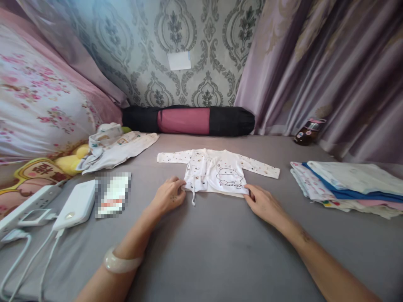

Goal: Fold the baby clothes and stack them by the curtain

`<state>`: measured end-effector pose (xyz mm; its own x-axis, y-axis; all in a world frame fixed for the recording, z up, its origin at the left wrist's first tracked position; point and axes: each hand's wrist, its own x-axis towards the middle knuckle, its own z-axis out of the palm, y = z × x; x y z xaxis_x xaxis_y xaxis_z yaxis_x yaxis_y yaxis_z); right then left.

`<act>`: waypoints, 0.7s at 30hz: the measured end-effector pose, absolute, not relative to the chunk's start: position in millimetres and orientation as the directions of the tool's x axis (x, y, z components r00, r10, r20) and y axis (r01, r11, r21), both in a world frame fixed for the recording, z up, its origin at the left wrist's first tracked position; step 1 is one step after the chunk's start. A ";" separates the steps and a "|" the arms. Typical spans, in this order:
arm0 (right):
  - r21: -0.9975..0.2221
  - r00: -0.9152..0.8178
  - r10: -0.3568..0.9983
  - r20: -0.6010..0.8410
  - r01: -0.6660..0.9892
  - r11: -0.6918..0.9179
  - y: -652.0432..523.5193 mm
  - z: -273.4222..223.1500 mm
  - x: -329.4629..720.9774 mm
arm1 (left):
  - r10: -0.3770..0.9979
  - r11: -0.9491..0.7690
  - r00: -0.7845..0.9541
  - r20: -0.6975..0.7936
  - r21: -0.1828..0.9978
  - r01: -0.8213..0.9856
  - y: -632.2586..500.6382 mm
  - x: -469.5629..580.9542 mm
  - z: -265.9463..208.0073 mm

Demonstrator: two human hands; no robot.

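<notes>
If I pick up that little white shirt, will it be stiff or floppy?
The little white shirt would probably flop: it's thin-looking cloth. It's likely light, being small and flat. Its loose tie may dangle.

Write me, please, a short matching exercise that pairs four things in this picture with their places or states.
Things:
1. Small white top
2. Bottle
3. Long roll
4. Folded cloths

Places or states:
A. Along the foot of the patterned wall
B. Stacked in layers, a blue one among them
C. Near the foot of the purplish curtain on the right
D. Spread out, with the left hand and right hand at its lower corners

Pairs: 1-D, 2-C, 3-A, 4-B.
</notes>
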<state>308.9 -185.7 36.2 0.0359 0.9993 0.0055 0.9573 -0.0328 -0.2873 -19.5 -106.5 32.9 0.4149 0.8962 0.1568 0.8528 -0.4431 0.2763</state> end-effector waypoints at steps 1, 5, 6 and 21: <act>-0.297 0.022 1.000 -0.003 0.955 -0.022 -186.1 40.5 312.3 | 0.886 -0.460 0.414 0.210 0.282 0.842 -106.9 -17.7 35.7; -0.323 0.035 0.997 0.065 0.946 -0.012 -177.1 63.8 303.2 | 0.823 -0.538 0.383 0.419 0.359 0.763 -110.6 8.9 49.2; -0.337 0.017 0.996 0.083 0.941 0.012 -171.4 68.9 293.8 | 0.807 -0.571 0.410 0.426 0.384 0.726 -111.4 20.1 51.5; -0.347 -0.114 0.992 -0.057 0.934 0.087 -119.1 46.8 211.0 | 0.917 -0.384 0.307 0.256 0.354 0.853 -97.7 70.6 18.0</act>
<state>211.0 -119.1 46.8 -0.1141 0.9918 -0.0574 0.9336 0.0873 -0.3474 70.6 -97.7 18.0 0.3067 0.9169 0.2556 0.8529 -0.3839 0.3539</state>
